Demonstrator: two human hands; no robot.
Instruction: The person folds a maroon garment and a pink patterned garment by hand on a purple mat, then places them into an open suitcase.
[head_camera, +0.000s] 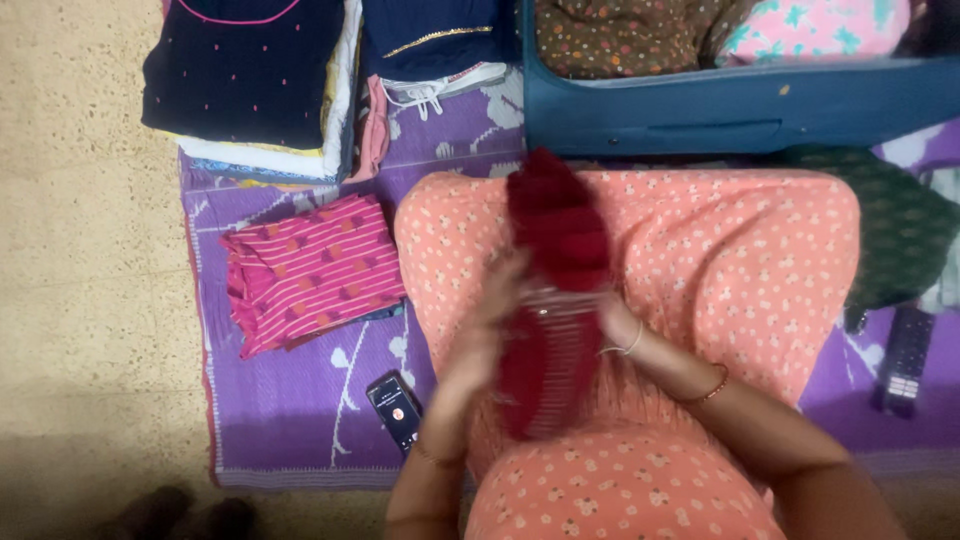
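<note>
Presently, both hands work a dark red garment (553, 300) over the lap: left hand (487, 325), blurred, fingers curled on its edge; right hand (617, 322) pinching the opposite side. Folding is under way; squaring the edges comes next.

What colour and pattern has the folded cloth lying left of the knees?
Pink folded cloth with thin pale stripes and small orange marks, head view.

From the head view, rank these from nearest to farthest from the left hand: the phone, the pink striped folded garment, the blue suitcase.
Measured from the left hand:
1. Phone, just below-left on the purple mat.
2. Pink striped folded garment, further left on the mat.
3. Blue suitcase, up at the top right.
</note>
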